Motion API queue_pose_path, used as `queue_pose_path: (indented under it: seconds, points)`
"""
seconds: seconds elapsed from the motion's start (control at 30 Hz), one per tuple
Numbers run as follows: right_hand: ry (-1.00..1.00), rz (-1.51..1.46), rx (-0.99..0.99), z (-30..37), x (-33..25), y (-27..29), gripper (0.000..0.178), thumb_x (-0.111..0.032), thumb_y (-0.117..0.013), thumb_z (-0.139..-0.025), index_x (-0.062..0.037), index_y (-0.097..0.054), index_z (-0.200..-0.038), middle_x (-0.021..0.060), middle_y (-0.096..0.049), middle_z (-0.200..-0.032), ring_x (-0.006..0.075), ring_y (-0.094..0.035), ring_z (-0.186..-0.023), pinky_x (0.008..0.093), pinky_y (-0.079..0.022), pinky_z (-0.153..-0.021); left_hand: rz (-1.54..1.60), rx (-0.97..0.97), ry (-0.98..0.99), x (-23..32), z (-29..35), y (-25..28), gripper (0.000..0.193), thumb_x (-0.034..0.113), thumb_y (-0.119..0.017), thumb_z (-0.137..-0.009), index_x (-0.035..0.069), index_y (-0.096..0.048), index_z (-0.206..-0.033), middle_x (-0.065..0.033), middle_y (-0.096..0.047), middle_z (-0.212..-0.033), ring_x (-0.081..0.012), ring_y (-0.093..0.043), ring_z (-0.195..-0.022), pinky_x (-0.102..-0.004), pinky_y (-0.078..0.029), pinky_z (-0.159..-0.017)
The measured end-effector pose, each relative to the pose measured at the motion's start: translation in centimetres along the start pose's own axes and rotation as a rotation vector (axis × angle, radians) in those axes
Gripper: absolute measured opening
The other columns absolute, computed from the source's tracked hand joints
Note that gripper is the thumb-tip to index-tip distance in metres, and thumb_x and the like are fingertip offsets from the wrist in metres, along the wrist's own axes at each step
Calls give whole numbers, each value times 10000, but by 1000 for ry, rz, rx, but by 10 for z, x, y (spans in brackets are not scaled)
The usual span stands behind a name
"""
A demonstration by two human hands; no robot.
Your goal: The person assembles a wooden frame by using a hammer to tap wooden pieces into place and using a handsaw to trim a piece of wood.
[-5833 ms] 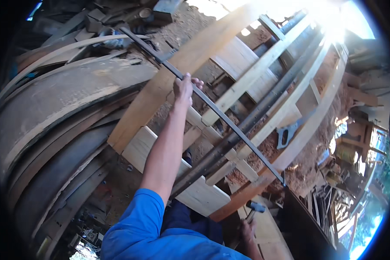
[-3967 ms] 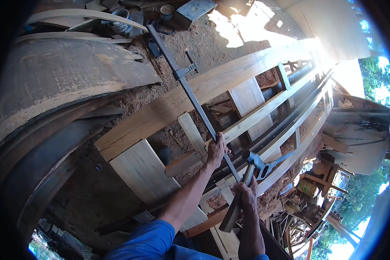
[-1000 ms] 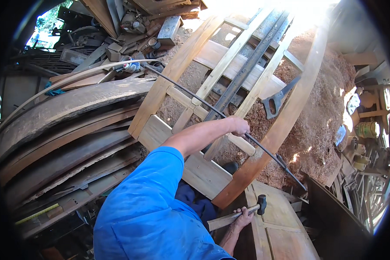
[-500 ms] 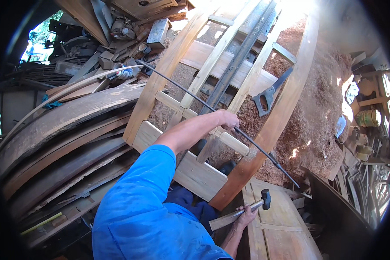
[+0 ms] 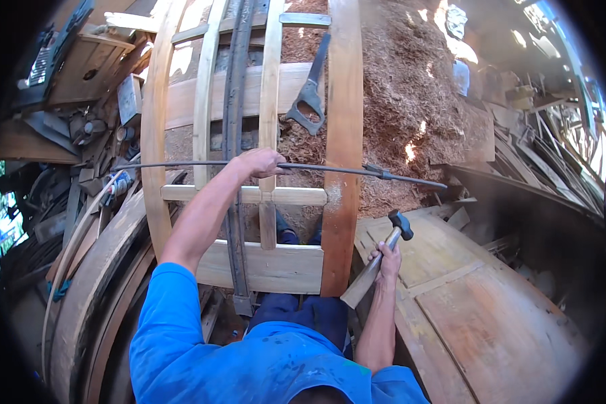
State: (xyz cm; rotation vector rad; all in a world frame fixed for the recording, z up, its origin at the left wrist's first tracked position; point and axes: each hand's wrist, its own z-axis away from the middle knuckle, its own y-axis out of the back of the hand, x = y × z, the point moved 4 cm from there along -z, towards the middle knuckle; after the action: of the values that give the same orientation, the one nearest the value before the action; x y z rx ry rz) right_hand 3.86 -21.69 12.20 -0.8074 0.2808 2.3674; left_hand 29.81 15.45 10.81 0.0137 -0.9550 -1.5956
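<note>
1. Spanning the wooden frame (image 5: 344, 128), a long metal bar (image 5: 316, 167) runs past both its sides; whether the two touch cannot be told.
2. Sound handling, by judgement: you carry the bar near its middle, level and square to the frame, its right end well clear of the hammer (image 5: 400, 224).
3. Your left hand (image 5: 259, 163) wraps the bar above the frame, back of the hand upward, the forearm slanting forward over the frame's left part.
4. Your right hand (image 5: 386, 259), just right of the frame, grips the hammer's wooden handle, its head tilted up and away, your forearm rising from below.
5. A handsaw (image 5: 320, 64) sits along the frame's right side.
</note>
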Motion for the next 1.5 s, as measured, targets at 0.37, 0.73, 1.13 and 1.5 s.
queue_pose_path:
  seconds: [0.37,0.73,1.13,1.5]
  points:
    - [128,33,-120,-81,-66,-46,163,-190,-609,-978,-77,-506,-1034,30,-535,-718,126,-558,-525,292,-507,-442,68,-36,30,6,5,19,401,461,-612,-950,80,-685,-1050,-232,-677,-903,-423,-634,-883,-487,-501,-782]
    - [175,106,-136,-94,-80,-44,147,-167,-614,-959,-67,-515,-1003,31,-556,-710,103,-553,-524,266,-491,-436,118,-19,-22,18,-1,18,392,437,-616,-956,69,-711,-1049,-224,-644,-790,-365,-613,-720,-449,-483,-707]
    - [145,-87,-41,-74,-34,-34,142,-185,-587,-978,-87,-486,-995,33,-539,-738,125,-555,-523,294,-489,-428,39,38,38,8,10,-1,407,475,-631,-932,78,-703,-978,-218,-678,-842,-413,-653,-815,-471,-513,-723]
    - [35,-79,-21,-93,-14,-39,135,-181,-578,-983,-81,-493,-1012,47,-548,-744,131,-565,-530,288,-508,-445,-24,5,130,25,14,5,282,331,-660,-917,53,-698,-937,-221,-633,-725,-425,-627,-734,-481,-488,-676]
